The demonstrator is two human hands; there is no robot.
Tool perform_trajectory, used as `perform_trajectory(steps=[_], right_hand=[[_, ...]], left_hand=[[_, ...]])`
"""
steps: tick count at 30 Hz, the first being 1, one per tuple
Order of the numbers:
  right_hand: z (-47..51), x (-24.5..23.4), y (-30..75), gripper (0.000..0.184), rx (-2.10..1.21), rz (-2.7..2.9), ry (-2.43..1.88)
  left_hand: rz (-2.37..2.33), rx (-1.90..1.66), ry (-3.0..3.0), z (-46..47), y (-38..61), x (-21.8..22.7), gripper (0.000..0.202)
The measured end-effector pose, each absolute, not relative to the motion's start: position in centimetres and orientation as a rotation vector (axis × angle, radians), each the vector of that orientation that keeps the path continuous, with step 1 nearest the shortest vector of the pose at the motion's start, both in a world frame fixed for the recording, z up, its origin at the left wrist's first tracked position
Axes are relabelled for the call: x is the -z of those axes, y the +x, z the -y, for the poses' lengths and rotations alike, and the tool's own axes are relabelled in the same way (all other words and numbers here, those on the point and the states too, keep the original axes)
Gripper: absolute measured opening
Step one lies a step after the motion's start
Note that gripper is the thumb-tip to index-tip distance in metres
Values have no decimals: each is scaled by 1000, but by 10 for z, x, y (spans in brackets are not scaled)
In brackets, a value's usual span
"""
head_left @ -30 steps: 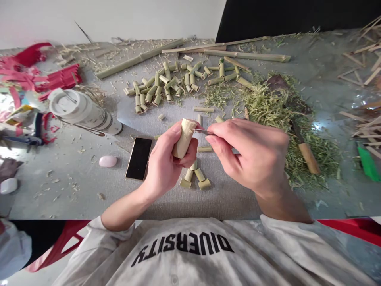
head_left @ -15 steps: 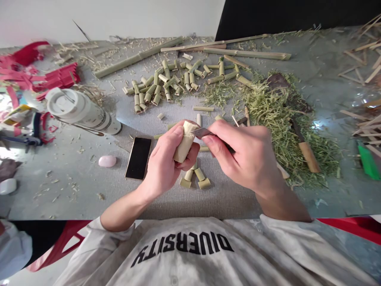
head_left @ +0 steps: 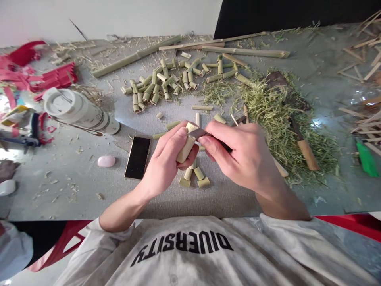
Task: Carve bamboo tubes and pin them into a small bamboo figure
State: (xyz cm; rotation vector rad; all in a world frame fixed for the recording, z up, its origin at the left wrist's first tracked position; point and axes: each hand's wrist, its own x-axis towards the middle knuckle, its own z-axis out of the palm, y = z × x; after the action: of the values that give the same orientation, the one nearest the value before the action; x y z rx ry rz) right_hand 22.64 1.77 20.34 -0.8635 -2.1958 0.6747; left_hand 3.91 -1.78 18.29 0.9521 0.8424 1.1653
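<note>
My left hand (head_left: 166, 159) is closed around a short pale piece of bamboo (head_left: 185, 151), its upper end whittled and angled up past my thumb. In my right hand (head_left: 238, 151) is a knife with a dark handle, and its flat blade (head_left: 197, 133) lies against the upper part of the bamboo. My right thumb rests near the base of the blade. Just below both hands, small cut bamboo segments (head_left: 203, 182) lie joined like two legs with feet; the rest of that group is partly covered by my hands.
A phone (head_left: 137, 157), a pink oval object (head_left: 106, 161) and a white tumbler (head_left: 83, 113) stand left. Bamboo figures (head_left: 154, 85) lie behind my hands, with long bamboo poles (head_left: 137, 57) beyond. Green shavings (head_left: 264, 103) and a wooden-handled chopper (head_left: 308, 155) are at right.
The knife blade has moved across the top of the bamboo piece, slightly leftward and now covering more of it. The bamboo is turned a little in my left hand.
</note>
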Motion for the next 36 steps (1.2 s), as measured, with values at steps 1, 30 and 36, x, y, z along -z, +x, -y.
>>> perform_trajectory(steps=[1,30,36], right_hand=[[-18,-204,227,36,-706,2199,-862],[-19,-206,223,46,-1173,2037,-873],[-20,-206,226,44,-1265,1993,-880]], left_hand=[[-848,-1161,961,18,39,-182,42],[-890,-1146,922,16,41,-180,43],[-831,-1080,829,13,38,-187,39]])
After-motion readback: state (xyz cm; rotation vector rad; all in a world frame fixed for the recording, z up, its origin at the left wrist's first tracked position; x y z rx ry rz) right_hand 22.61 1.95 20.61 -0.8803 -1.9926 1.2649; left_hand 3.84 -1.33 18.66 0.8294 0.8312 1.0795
